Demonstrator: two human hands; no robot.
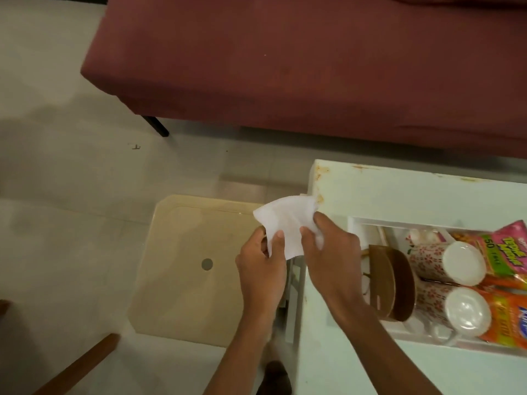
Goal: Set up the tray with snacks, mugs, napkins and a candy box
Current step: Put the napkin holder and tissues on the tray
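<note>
Both of my hands hold one white paper napkin (288,220) in the air over the gap between the stool and the table. My left hand (261,266) pinches its lower left edge, and my right hand (330,252) grips its right side. On the white table to the right lies a white tray (355,223). In it are a brown wooden napkin holder (390,283), two floral mugs (445,263) (456,309) lying on their sides, and bright snack packets (504,252) (507,317). A small white box (422,236) sits at the tray's far end.
A beige plastic stool (188,252) stands left of the white table (399,186). A maroon sofa (313,67) runs across the back. A wooden bar (79,366) crosses the lower left corner over the pale tiled floor.
</note>
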